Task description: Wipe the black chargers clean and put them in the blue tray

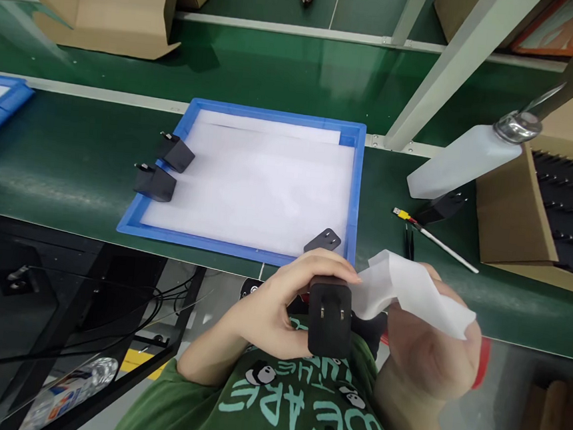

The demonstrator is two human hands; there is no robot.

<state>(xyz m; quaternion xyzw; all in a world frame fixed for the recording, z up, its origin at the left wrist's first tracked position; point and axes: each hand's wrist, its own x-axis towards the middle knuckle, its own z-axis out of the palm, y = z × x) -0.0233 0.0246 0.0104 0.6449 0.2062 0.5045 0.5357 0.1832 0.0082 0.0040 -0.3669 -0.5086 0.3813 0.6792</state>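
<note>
My left hand [279,301] grips a black power adapter [328,322] between thumb and fingers, its two plug prongs turned up towards me. My right hand [430,348], smeared by motion, holds a thin white wipe [391,281], cloth or paper, whose near end reaches my left fingertips beside the adapter. Behind my left hand, one more black adapter [323,240] lies in the front right corner of a blue tray [356,194] lined with white sheets. Two other black adapters [176,153] [155,183] rest at the tray's left rim, prongs pointing left.
Right of the tray stand a white bottle with a metal cap [464,160] and a black block [440,207]. A yellow-tipped white cable or stick [444,247] and black tweezers [409,242] lie near it. A carton [512,215] holds rows of black pieces. A slanted post [444,68] rises behind.
</note>
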